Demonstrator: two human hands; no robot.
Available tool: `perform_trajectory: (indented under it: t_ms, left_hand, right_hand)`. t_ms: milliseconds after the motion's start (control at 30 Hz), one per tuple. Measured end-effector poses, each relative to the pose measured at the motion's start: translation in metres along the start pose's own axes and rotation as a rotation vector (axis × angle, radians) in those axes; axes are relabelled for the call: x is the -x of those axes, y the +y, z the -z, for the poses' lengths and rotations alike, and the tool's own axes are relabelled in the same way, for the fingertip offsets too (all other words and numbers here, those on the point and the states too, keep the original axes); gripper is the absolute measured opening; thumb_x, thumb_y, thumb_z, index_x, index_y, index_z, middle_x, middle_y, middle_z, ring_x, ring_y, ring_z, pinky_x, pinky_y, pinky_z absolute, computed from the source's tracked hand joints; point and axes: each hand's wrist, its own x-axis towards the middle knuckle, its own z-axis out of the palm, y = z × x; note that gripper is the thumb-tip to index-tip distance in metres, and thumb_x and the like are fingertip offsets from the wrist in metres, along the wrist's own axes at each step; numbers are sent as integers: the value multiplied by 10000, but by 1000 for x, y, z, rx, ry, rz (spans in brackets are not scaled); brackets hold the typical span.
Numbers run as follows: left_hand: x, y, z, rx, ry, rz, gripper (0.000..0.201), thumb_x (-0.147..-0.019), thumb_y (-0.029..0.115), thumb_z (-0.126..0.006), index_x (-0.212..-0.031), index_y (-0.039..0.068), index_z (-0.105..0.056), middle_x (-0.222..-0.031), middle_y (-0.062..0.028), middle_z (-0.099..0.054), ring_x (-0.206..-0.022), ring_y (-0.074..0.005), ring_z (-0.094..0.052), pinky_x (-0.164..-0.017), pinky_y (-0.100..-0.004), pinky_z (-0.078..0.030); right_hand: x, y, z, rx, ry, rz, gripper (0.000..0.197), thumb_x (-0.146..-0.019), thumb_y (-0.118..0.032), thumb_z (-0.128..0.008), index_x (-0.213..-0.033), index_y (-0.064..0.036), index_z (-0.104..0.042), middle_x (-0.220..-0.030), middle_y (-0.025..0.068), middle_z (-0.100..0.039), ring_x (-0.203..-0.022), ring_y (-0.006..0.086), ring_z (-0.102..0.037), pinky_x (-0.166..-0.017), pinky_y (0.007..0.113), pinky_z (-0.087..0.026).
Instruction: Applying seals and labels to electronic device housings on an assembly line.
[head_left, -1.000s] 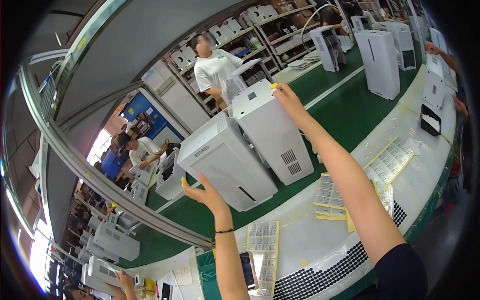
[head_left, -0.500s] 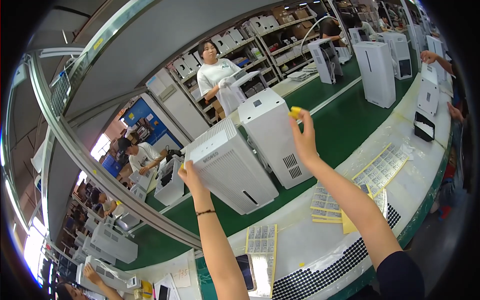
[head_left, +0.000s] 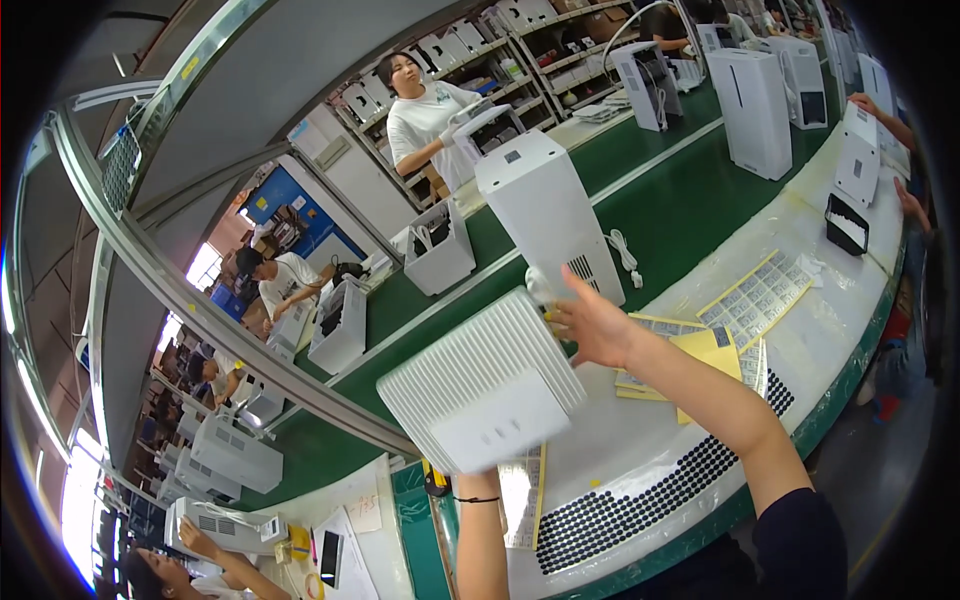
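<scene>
A white slatted appliance housing (head_left: 480, 375) is tipped over toward me above the near edge of the green conveyor belt. My left forearm, with a dark band on the wrist (head_left: 478, 499), reaches up to its near lower side; the hand itself is hidden by the housing and appears to be supporting it. Beside the right edge of the housing is my right hand (head_left: 598, 332), its fingers spread and a bit of yellow at one fingertip. Whether those fingertips touch the housing, I cannot tell. Behind it a taller white appliance (head_left: 545, 210) stands upright on the belt.
Label sheets (head_left: 755, 300), a yellow sheet (head_left: 705, 362) and rows of black dots (head_left: 650, 520) lie on the white bench. A coiled white cord (head_left: 624, 258) rests on the belt. White bins (head_left: 440, 248) stand beyond. Across the belt a person (head_left: 425, 125) holds a white part.
The slatted housing has tipped from standing on the belt toward me, turning its ribbed face up. My right hand has come down to its right edge; my left hand has gone out of sight beneath it.
</scene>
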Motion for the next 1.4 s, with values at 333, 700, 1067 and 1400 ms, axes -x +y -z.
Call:
perform_trajectory:
  t_ms: [333,700,1067,1400]
  left_hand:
    - [32,83,-34,908,200,435,513,-915,333,-472,-1268,-38,-509,-1168,-178,-619,-1054,-311,-615,-909,-416,-502]
    - [44,117,-89,-317,325,-369,1084,-717,498,-790,-1434,-37,-180,-1391,-197,-317,-1318,-318,-327,-1079,-468,-284]
    - [59,164,-120,-454,483,-492,870,-828,365,-696,-1422,-6,-179,-1348,-186,-350,-1252,-306,-374,-1036,-423,-321]
    - [124,131,-244,-480,-628,-403,541,-876,266,-611,-1332,17,-461,-1310,-179,-501,-1260,-354,-440,-1125,-501,-222]
  right_hand:
    - [42,31,51,291,-42,193,487,-1010,-360,-460,-1394,-64,-413,-1265,49,-557,-1144,141,-547,-967,306,-460]
    - [-35,68,56,267,140,580,655,-989,-516,-411,-1377,12,-397,-1357,105,-451,-1255,191,-405,-1066,283,-287]
    - [65,19,153,1261,493,505,239,-946,-178,-524,-1130,-41,-591,-980,185,-667,-945,359,-630,-806,385,-495]
    - [126,54,238,1647,926,701,193,-861,-63,-541,-1031,-11,-617,-944,166,-650,-910,363,-577,-808,439,-475]
